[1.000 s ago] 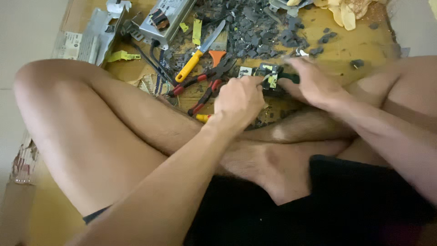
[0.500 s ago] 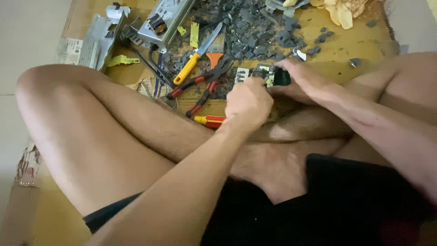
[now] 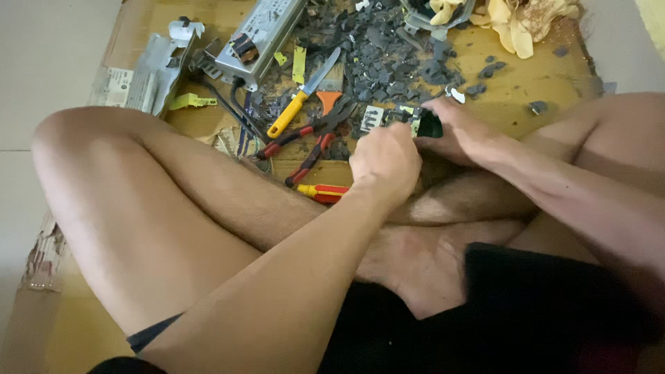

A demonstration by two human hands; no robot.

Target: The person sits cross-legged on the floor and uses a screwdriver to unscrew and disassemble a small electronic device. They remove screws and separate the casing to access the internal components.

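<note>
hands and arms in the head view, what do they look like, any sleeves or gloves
Both hands are bare: no gloves, rings or a watch show on the left hand or the right hand. The forearms are bare too, with no sleeves in view up to the frame edge. The only clothing visible is dark shorts at the lap; the legs are bare.

A person is wearing black shorts [image 3: 526, 312], at five o'clock. Arms, legs and both hands, left hand [image 3: 384, 163] and right hand [image 3: 460, 135], are showing bare, without sleeves.
</note>
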